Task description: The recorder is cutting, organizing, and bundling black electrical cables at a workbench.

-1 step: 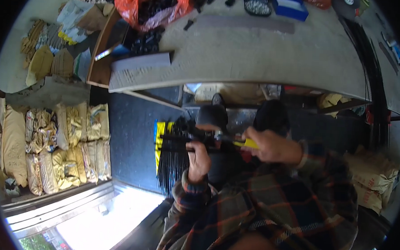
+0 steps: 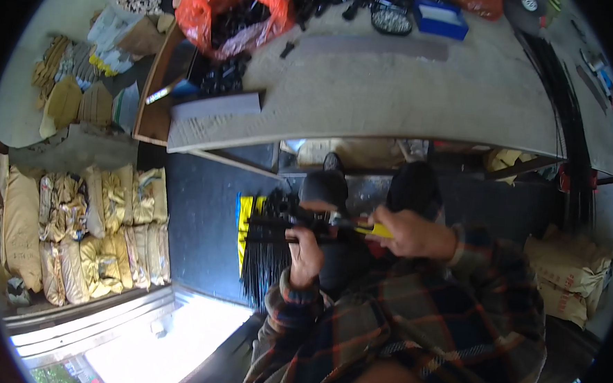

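My left hand (image 2: 307, 255) is closed around a few long, thin black strips (image 2: 266, 229) that stick out to its left. In my right hand (image 2: 421, 233) is a yellow-handled tool (image 2: 381, 230), its metal head pointing left and meeting the right end of the strips just above my lap. Exactly how the tool's tip touches them is too small and blurred to tell. Below and left of the strips, a thick bundle of similar black strips (image 2: 264, 265) lies beside a yellow and blue sheet (image 2: 243, 216).
Ahead stands a grey table (image 2: 395, 85) with a red plastic bag (image 2: 284, 13) of small black parts, a blue box (image 2: 440, 28) and long black rods (image 2: 568, 101) along its right side. Stacked brown sacks (image 2: 24, 225) fill the left; more sacks (image 2: 565, 274) lie right.
The whole view has shifted slightly, with the table a little lower in the picture. Both hands keep the same grips and nearly the same places.
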